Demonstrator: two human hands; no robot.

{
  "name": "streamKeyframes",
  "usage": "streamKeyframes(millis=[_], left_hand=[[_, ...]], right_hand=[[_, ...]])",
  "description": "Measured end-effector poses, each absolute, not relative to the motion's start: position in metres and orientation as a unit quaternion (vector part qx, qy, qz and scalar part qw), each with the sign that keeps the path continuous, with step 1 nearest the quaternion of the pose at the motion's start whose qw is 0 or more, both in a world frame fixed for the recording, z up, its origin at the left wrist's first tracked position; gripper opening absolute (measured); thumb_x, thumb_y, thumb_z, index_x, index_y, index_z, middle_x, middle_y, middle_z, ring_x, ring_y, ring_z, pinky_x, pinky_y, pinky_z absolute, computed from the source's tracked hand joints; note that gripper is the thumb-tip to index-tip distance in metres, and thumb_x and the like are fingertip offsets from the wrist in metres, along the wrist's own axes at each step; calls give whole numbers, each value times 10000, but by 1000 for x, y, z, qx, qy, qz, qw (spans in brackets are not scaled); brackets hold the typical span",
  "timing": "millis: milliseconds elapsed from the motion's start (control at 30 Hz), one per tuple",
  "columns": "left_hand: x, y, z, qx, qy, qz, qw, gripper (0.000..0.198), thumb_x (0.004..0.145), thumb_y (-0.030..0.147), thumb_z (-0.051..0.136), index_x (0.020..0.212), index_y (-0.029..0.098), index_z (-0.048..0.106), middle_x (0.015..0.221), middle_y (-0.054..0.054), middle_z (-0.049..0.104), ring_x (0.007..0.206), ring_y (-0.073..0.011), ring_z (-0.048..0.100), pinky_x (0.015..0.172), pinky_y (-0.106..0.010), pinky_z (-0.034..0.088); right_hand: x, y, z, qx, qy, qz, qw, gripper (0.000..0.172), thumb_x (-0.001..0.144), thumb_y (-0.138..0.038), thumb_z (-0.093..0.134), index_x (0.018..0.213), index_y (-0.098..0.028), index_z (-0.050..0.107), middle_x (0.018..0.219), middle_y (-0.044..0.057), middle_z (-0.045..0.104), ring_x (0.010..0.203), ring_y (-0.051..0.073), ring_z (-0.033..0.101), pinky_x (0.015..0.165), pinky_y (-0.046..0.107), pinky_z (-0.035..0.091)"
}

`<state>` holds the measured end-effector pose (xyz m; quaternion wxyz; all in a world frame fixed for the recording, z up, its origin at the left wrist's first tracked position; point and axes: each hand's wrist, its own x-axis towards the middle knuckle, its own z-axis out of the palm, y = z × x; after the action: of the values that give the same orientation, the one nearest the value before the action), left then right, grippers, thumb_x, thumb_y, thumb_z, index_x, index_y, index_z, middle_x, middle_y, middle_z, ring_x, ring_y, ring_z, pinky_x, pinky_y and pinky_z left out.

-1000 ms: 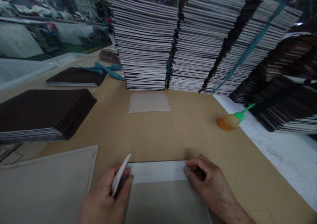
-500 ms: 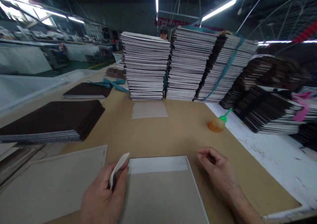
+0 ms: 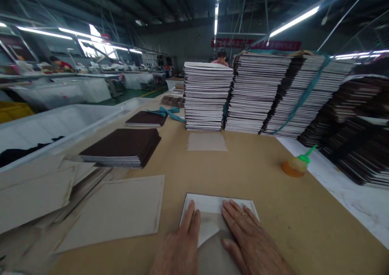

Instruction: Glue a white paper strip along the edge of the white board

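Observation:
A grey rectangular panel (image 3: pixel 215 256) with a white band (image 3: pixel 209 202) along its far edge lies in front of me. My left hand (image 3: pixel 184 240) rests on its left side, fingers stretched out towards the band. On the right side my right hand (image 3: pixel 247 232) is spread flat, fingertips on the white band. Between the hands a thin pale sheet (image 3: pixel 208 229) lies on the panel, its lower edge running diagonally. Neither hand has its fingers wrapped round anything. The hands cover much of the panel and part of the sheet.
Loose grey boards (image 3: pixel 121 210) lie to the left, below a stack of dark brown panels (image 3: pixel 121 145). Tall panel stacks (image 3: pixel 208 98) stand at the back. A glue-like amber bottle with a green nozzle (image 3: pixel 296 165) stands right. A person (image 3: pixel 221 58) is behind the stacks.
The folded white piece in my left hand is gone from its grip; a pale sheet now lies on the panel. Both hands have come down flat onto it. The camera view has shifted left.

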<state>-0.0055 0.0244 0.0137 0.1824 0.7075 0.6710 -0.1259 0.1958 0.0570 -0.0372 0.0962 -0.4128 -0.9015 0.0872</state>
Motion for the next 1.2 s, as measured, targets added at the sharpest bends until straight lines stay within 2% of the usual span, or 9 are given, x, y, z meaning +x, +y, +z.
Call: streamKeyframes(millis=[167, 267, 400, 533, 700, 800, 1100, 1200], left_hand=[[-9, 27, 16, 714, 665, -110, 190, 731, 735, 8, 384, 1450, 112, 272, 1561, -106, 41, 1058, -274, 631, 945, -424, 509], [-10, 27, 14, 716, 664, -113, 183, 731, 742, 9, 370, 1456, 128, 263, 1560, -99, 44, 1029, -274, 644, 922, -437, 521], [-8, 26, 13, 714, 667, -122, 173, 732, 743, 12, 377, 1454, 154, 278, 1563, -89, 43, 1021, -256, 648, 921, -399, 522], [-7, 24, 9, 724, 667, -111, 139, 720, 740, 5, 350, 1444, 147, 297, 1560, -85, 52, 934, -260, 678, 827, -435, 563], [-11, 26, -3, 733, 661, -113, 118, 696, 760, -1, 309, 1443, 136, 296, 1556, -89, 67, 931, -239, 681, 885, -419, 539], [-13, 26, -6, 738, 656, -108, 115, 680, 772, 18, 308, 1442, 133, 295, 1556, -90, 63, 912, -250, 686, 851, -432, 554], [-14, 24, -6, 736, 658, -107, 118, 669, 785, 19, 297, 1443, 137, 290, 1558, -92, 53, 917, -252, 685, 860, -456, 547], [-13, 28, -3, 736, 653, -117, 135, 673, 782, 9, 307, 1443, 131, 287, 1560, -95, 47, 984, -256, 664, 884, -456, 535]], right_hand=[[195, 56, -36, -416, -906, 54, 56, 556, 930, -316, 453, 1428, -99, 338, 1477, 99, 240, 1345, 310, 296, 1065, 546, 326], [193, 56, -36, -412, -909, 36, 50, 554, 929, -306, 447, 1426, -89, 335, 1468, 111, 235, 1333, 308, 318, 1046, 535, 351], [193, 57, -39, -408, -911, 17, 59, 545, 914, -273, 444, 1418, -84, 357, 1468, 116, 233, 1332, 312, 319, 1037, 547, 352], [194, 54, -36, -423, -903, 46, 63, 558, 905, -267, 463, 1424, -90, 356, 1477, 109, 238, 1349, 298, 297, 1064, 541, 318], [192, 53, -27, -443, -888, 97, 74, 591, 911, -282, 480, 1455, -131, 305, 1505, 61, 211, 1384, 242, 232, 1122, 485, 232], [191, 54, -23, -454, -881, 118, 69, 607, 909, -279, 486, 1461, -121, 289, 1510, 66, 204, 1388, 245, 220, 1132, 484, 202], [194, 52, -29, -446, -884, 109, 85, 603, 921, -279, 475, 1472, -145, 270, 1519, 48, 197, 1397, 233, 201, 1139, 472, 202], [194, 52, -33, -464, -873, 121, 88, 617, 921, -326, 496, 1470, -144, 282, 1522, 62, 190, 1397, 245, 199, 1142, 463, 212]])
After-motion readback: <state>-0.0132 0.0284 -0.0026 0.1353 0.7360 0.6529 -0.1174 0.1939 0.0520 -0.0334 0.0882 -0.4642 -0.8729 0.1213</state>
